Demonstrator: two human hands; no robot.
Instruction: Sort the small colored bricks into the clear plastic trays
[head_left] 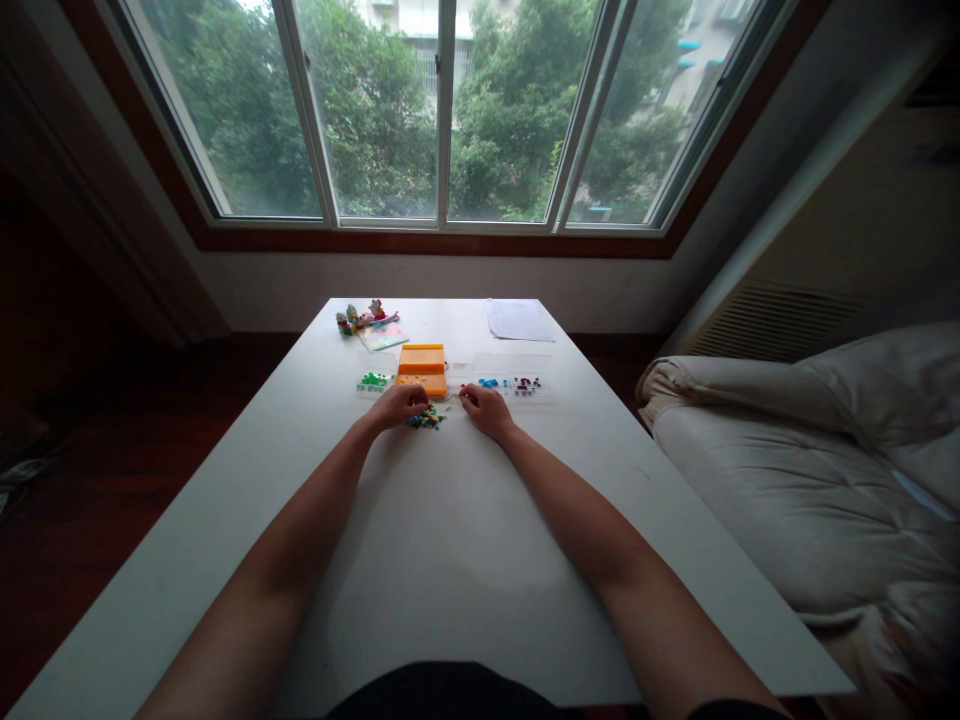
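Observation:
My left hand (400,404) is closed, fingers curled together between the orange box (422,356) and a small heap of mixed coloured pieces (427,418). Whatever it pinches is too small to make out. The orange box lies with its lid folded back, small pieces in its near half. My right hand (486,410) is also closed, its fingertips over the clear case right of the orange box. A red speck shows at those fingertips, but I cannot tell whether it is held. Blue pieces (489,383) and dark red pieces (527,386) lie beyond that hand.
Green pieces (373,381) sit in a clear case left of the orange box. Colourful small figures (367,317) and a printed sheet (383,335) lie at the white table's (450,560) far left. White papers (519,320) are at its far right. A padded sofa (757,460) stands rightward.

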